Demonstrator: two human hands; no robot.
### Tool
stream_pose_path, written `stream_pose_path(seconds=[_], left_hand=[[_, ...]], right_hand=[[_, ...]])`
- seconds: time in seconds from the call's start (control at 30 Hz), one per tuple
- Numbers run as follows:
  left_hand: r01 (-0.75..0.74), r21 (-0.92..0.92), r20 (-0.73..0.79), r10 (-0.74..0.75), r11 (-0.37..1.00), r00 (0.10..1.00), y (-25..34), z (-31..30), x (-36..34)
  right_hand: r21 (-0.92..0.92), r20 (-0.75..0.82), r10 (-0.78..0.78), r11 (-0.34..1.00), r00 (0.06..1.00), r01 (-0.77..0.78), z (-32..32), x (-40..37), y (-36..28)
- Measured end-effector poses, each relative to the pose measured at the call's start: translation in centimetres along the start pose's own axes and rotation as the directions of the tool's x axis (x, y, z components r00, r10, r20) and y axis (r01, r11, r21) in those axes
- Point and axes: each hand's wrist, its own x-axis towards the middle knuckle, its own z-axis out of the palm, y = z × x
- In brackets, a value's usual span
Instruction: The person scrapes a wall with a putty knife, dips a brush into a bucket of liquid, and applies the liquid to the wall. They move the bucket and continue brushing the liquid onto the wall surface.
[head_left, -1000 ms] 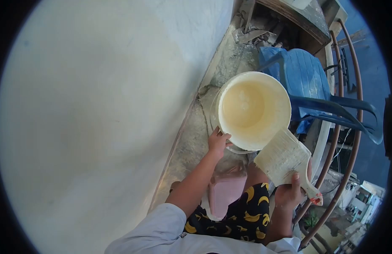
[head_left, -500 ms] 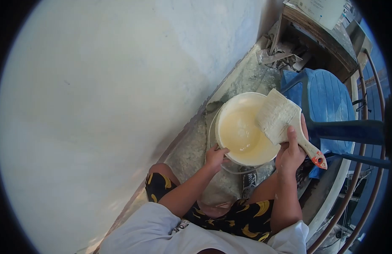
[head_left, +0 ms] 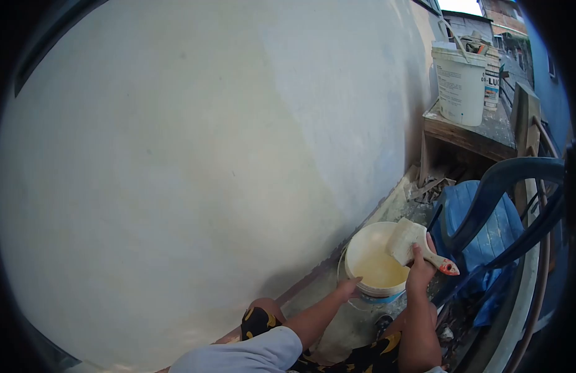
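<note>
Pale yellow paint (head_left: 380,271) fills the lower part of a white bucket (head_left: 360,247) standing on the floor by the wall. My left hand (head_left: 348,289) is closed on the bucket's near rim, thumb over the edge. In my right hand (head_left: 419,272) is a wide paintbrush (head_left: 405,242), gripped where the bristles meet the handle. Its pale, paint-coated bristles overlap the bucket's right rim in this view, and its red-tipped handle points right.
A partly painted wall (head_left: 176,155) takes up the left side. To the right stands a blue plastic chair (head_left: 487,208), with a metal railing (head_left: 534,298) beyond. Farther back, a wooden bench (head_left: 471,140) carries white buckets (head_left: 459,84); scraps (head_left: 428,188) lie below it.
My view has tilted up toward the wall and bench, so the bucket and hands appear lower. The left hand still grips the bucket and the right hand still holds the paintbrush.
</note>
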Motion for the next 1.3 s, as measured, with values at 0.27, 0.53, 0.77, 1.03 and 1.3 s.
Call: stream_pose_path(seconds=[0.27,0.53,0.77,1.03,1.3], left_hand=[[-0.108,-0.119,-0.099,0.096,0.987,0.990,-0.8,2.1,0.4],[-0.031,-0.038,-0.150,0.025,0.999,0.988,-2.2,1.8,-1.3],[0.126,0.089,0.159,-0.139,0.988,0.977,-0.4,-1.2,1.4],[-0.002,0.285,0.023,-0.004,0.959,1.000,1.9,-3.6,2.4],[0.042,0.058,0.129,-0.049,0.997,0.990,-0.4,-4.4,-1.8]], right_hand=[[0.048,0.001,-0.074,0.996,0.997,0.074,-1.0,0.8,2.0],[0.142,0.008,0.031,0.989,0.999,-0.032,-0.8,0.8,1.6],[0.114,-0.021,0.014,0.993,1.000,-0.012,-0.7,1.2,1.9],[-0.206,-0.068,0.023,0.978,0.997,-0.036,0.0,1.0,0.3],[-0.309,-0.013,0.199,0.931,0.980,-0.194,-2.0,0.5,1.2]])
